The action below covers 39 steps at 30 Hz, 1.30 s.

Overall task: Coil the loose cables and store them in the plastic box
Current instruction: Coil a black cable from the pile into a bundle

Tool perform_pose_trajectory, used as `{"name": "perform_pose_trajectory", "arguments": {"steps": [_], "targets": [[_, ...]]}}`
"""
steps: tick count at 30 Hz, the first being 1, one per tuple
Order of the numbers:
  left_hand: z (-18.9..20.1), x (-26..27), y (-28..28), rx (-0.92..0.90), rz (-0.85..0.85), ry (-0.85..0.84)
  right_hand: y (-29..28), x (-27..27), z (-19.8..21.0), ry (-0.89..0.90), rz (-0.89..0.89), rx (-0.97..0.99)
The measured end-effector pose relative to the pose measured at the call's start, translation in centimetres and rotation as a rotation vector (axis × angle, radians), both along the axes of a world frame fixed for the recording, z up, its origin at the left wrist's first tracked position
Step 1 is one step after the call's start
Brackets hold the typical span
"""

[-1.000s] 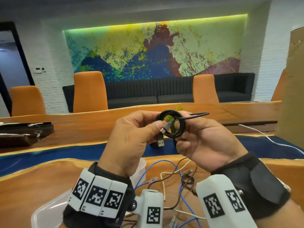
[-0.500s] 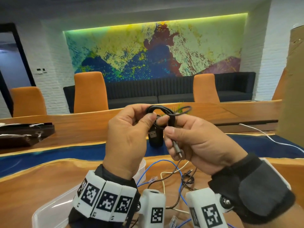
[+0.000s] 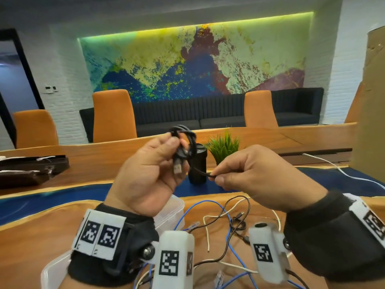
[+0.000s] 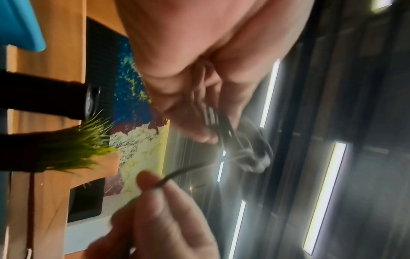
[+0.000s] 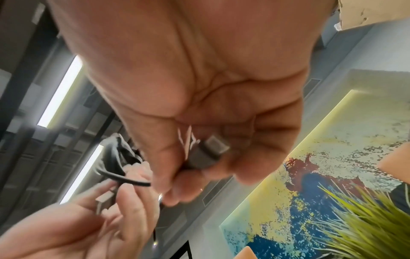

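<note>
While raised above the wooden table [image 3: 37, 236]: black cable coil [image 3: 188, 140], pinched in left hand [image 3: 145, 174], USB plug [image 3: 177, 168] dangling; free end pinched by right hand [image 3: 256, 176] thumb and forefinger. Below: loose cables [image 3: 227, 232], plastic box [image 3: 175, 207] beside them.

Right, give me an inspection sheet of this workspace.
Surface: wooden table with a blue strip.
Job's things: black cable coiled; clear plastic box behind the left wrist.
Clutter: black cylinder, green plant, dark case far left.
Hands: left hand holds the coil; right hand pinches the cable's free end.
Cables: blue cable, white cable and dark cable lie loose, tangled on the table.
Surroundings: orange chairs, dark sofa, mural.
</note>
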<state>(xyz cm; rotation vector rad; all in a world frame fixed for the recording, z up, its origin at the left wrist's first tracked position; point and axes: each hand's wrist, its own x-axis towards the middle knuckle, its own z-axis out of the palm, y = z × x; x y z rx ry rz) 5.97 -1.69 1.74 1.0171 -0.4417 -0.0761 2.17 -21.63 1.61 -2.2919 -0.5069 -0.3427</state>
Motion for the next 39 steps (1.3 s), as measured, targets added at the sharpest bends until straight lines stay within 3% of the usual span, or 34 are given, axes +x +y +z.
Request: {"name": "perform_pose_trajectory", "arguments": {"steps": [2,4,6,10,14,19,21,25,27,32,37,39], "targets": [[-0.2,-0.7,-0.5,0.218,-0.043,-0.076,0.4,0.3,-0.2,-0.082,-0.062,0.035],[-0.4,-1.0,-0.9,0.467,0.088,-0.211,0.5,0.6,-0.3,-0.179,-0.103,0.099],[-0.6,-0.9,-1.2,0.586,0.202,-0.295,0.4,0.8,-0.2,-0.237,-0.104,0.193],[-0.7,-1.1,-1.7,0.499,0.203,-0.219,0.5,0.6,-0.2,-0.216,-0.025,0.307],[-1.1,-0.5,-1.6,0.521,0.339,-0.218,0.4,0.6,-0.3,-0.105,0.045,0.293],[-1.5,-0.4,-1.6,0.626,0.53,-0.34,1.0,-0.3,0.2,-0.396,0.011,0.116],[-1.6,-0.4,-1.8,0.568,0.465,-0.285,1.8,0.1,-0.5,-0.435,-0.064,-0.005],[-1.2,-0.1,-1.6,0.392,0.248,-0.077,2.0,1.5,-1.7,-0.544,-0.098,0.044],[-1.0,-0.1,-1.3,0.37,0.208,-0.097,1.9,1.7,-1.8,-0.465,-0.037,0.129],[-1.0,-0.7,-1.5,0.393,0.246,-0.317,1.2,0.7,-0.9,-0.044,0.193,0.384],[-1.1,-0.7,-1.3,0.599,0.401,-0.584,1.1,0.4,-0.5,0.465,0.342,0.992],[-1.3,-0.3,-1.0,0.769,0.455,-0.66,1.3,0.5,-0.5,0.478,0.242,0.942]]}}
